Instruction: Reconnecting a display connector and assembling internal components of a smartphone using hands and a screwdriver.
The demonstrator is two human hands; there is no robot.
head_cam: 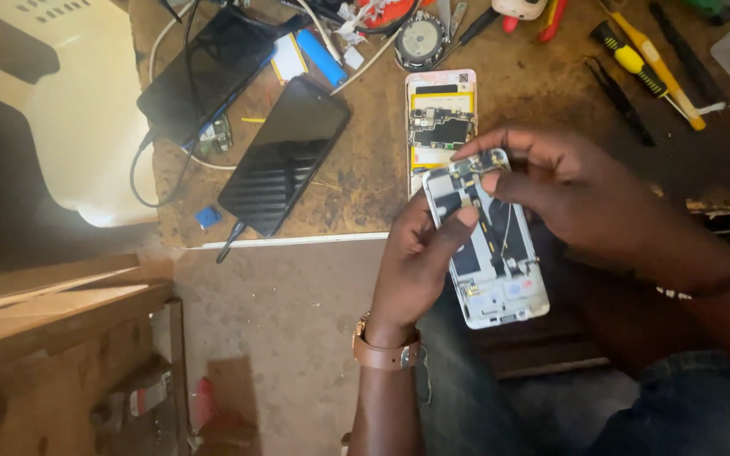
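Note:
An opened white phone frame (490, 270) with its inner parts showing is held over my lap, below the table's front edge. My left hand (416, 262) grips its left side, thumb across the upper part. My right hand (568, 190) comes in from the right and pinches the frame's top end, where a small board with gold contacts (476, 166) sits. A second opened phone (438, 118), pink-rimmed with a yellow strip and a dark circuit board, lies flat on the wooden table (365, 177) just behind my hands.
Two black phones (285, 156) (204, 72) lie on the table's left, with cables. Yellow-handled screwdrivers (648, 72), a round speaker (421, 38) and red-handled pliers (551, 17) lie along the back. A pale plastic chair (78, 110) stands at the left, wooden planks (52, 312) below it.

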